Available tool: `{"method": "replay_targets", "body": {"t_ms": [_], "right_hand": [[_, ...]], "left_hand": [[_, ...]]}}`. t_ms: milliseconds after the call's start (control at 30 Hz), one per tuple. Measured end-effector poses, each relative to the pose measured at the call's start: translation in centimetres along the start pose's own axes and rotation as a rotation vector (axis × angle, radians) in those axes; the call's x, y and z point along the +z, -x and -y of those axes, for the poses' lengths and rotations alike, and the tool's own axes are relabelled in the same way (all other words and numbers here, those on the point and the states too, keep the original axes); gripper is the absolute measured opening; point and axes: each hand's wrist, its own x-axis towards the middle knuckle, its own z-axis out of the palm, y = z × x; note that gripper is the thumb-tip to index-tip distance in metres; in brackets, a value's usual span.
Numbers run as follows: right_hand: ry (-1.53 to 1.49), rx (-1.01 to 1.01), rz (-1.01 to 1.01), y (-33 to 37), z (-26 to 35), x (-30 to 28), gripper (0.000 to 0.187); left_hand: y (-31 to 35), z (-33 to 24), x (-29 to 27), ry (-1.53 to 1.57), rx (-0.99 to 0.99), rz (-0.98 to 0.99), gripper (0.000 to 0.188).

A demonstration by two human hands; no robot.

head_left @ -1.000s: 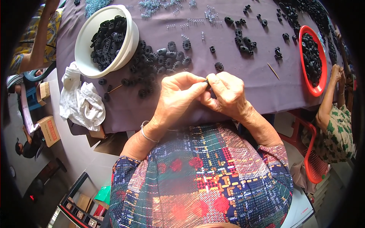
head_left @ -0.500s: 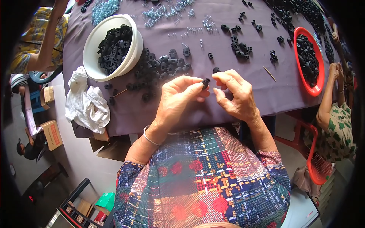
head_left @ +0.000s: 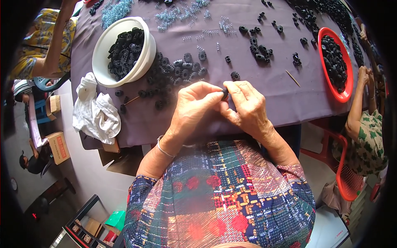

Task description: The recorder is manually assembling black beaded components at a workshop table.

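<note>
In front of my chest, my left hand [head_left: 191, 103] pinches a small black plastic cord lock [head_left: 224, 94] between thumb and fingertips. My right hand [head_left: 247, 105] closes on the same piece from the other side, and the fingers cover most of it. Just beyond my fingertips a single black cord lock body [head_left: 235, 76] lies on the cloth. A heap of such black bodies [head_left: 182, 71] spreads to the left of it. Small metal springs [head_left: 225, 25] are scattered farther back.
A white bowl [head_left: 149, 62] of black pieces stands left, beside a crumpled white cloth [head_left: 97, 113]. A red basket [head_left: 346, 96] holds more at right. Thin sticks [head_left: 292, 78] lie on the purple tablecloth [head_left: 264, 109]. Other people's arms [head_left: 359, 93] rest at both sides.
My right hand has moved left to meet the left hand, and its fingers have closed on the cord lock. The body beyond the fingertips shows more fully.
</note>
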Motion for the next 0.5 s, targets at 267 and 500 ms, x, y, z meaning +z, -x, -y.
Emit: {"method": "replay_targets", "body": {"t_ms": [267, 500], "right_hand": [[-0.032, -0.121, -0.041, 0.2, -1.1, 0.8, 0.037], [-0.329, 0.046, -0.051, 0.2, -0.7, -0.1, 0.046]], "left_hand": [[0.2, 0.3, 0.2, -0.008, -0.001, -0.010, 0.010], [0.5, 0.0, 0.2, 0.037, 0.005, 0.009, 0.011]]}}
